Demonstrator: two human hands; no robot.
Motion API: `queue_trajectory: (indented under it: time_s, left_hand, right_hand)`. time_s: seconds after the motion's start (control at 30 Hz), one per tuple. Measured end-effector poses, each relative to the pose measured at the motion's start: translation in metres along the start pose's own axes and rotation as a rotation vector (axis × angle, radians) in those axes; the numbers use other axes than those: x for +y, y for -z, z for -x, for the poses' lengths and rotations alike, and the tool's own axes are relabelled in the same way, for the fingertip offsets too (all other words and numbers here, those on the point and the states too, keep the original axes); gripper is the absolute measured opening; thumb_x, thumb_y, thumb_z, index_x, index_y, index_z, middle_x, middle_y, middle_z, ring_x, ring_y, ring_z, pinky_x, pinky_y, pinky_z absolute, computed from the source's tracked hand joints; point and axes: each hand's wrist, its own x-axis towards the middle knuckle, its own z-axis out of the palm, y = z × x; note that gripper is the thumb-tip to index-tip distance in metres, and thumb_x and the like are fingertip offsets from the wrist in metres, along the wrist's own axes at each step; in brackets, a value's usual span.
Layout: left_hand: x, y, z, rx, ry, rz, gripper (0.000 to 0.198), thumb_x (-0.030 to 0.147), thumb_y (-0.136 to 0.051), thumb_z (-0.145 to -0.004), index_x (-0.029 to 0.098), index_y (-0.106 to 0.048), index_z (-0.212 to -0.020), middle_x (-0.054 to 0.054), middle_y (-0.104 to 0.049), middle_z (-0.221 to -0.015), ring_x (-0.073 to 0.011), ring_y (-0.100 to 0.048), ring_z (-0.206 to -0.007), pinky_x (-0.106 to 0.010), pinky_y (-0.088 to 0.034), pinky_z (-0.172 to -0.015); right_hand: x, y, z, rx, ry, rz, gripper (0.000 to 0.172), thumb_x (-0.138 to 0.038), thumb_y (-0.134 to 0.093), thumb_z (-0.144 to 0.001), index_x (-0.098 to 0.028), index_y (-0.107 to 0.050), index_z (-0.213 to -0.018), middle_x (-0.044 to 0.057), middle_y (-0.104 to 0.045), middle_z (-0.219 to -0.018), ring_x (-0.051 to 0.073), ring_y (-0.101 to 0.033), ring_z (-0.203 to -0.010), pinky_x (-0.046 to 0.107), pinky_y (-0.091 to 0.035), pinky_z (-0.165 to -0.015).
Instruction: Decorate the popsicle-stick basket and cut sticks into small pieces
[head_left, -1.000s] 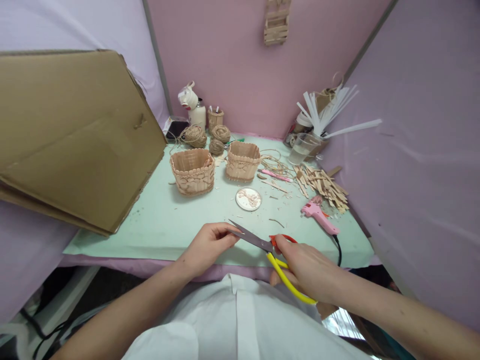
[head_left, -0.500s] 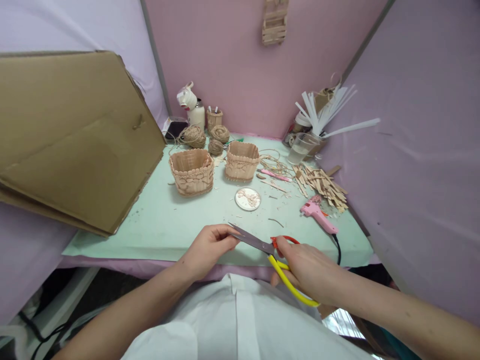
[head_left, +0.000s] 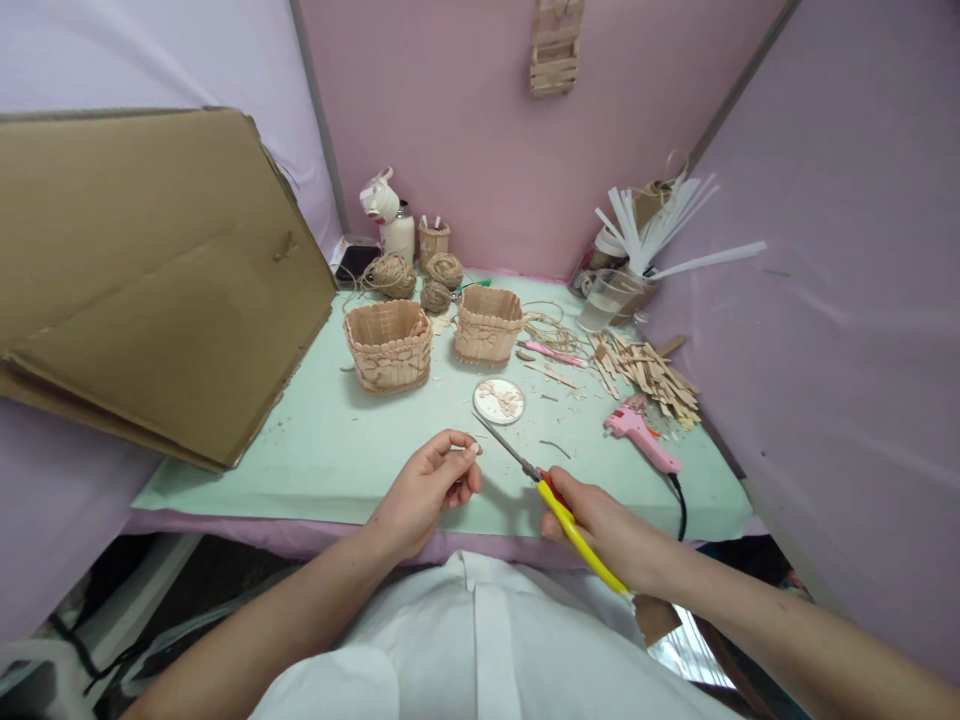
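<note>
My left hand (head_left: 439,485) is above the table's front part, thumb and forefinger pinched on a tiny pale piece (head_left: 475,448) too small to make out well. To its right, my right hand (head_left: 600,525) grips scissors (head_left: 574,535) with red and yellow handles. Their blades look closed and point up and left, the tip near a round white dish (head_left: 499,400) that holds small pale wood bits. Behind the dish stand two woven-look wooden baskets, one at the left (head_left: 388,347) and one nearer the middle (head_left: 488,325).
A pink glue gun (head_left: 641,435) with a black cord lies at the right, before a pile of wooden sticks (head_left: 649,375). Twine balls (head_left: 391,276) and a clear cup (head_left: 606,298) are at the back. Large cardboard (head_left: 150,280) leans at the left.
The scissors have turned and come away from my left fingers, their blades now together and aimed further toward the dish. My left fingers have turned upward.
</note>
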Motion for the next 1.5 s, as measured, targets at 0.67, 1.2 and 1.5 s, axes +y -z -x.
queue_trajectory:
  time_s: [0.67, 1.2, 1.5]
  left_hand:
    - [-0.019, -0.011, -0.002, -0.015, -0.156, -0.001, 0.019, 0.036, -0.049, -0.084, 0.020, -0.045, -0.094, 0.000, -0.063, -0.068, -0.0094, -0.054, -0.057, -0.021, -0.038, -0.056]
    - [-0.026, -0.016, -0.003, 0.009, -0.204, 0.044, 0.018, 0.033, -0.050, -0.085, 0.019, -0.049, -0.096, 0.002, -0.060, -0.065, -0.0087, -0.052, -0.057, -0.021, -0.039, -0.058]
    - [-0.026, -0.019, 0.000, 0.025, -0.184, 0.089, 0.020, 0.033, -0.052, -0.084, 0.019, -0.049, -0.098, 0.002, -0.061, -0.064, -0.0086, -0.051, -0.056, -0.021, -0.038, -0.057]
  right_hand:
    - [-0.003, -0.017, -0.006, 0.149, -0.020, 0.283, 0.031, -0.046, -0.051, -0.080, -0.021, -0.035, -0.088, 0.000, -0.056, -0.071, 0.015, -0.051, -0.057, 0.024, -0.022, -0.051]
    - [-0.006, -0.017, -0.002, 0.147, -0.030, 0.327, 0.034, -0.050, -0.051, -0.079, -0.021, -0.036, -0.087, 0.001, -0.056, -0.070, 0.015, -0.050, -0.055, 0.025, -0.020, -0.050]
    - [-0.006, -0.020, -0.002, 0.167, -0.042, 0.333, 0.034, -0.047, -0.053, -0.078, -0.019, -0.037, -0.090, 0.001, -0.055, -0.072, 0.014, -0.050, -0.054, 0.025, -0.020, -0.050]
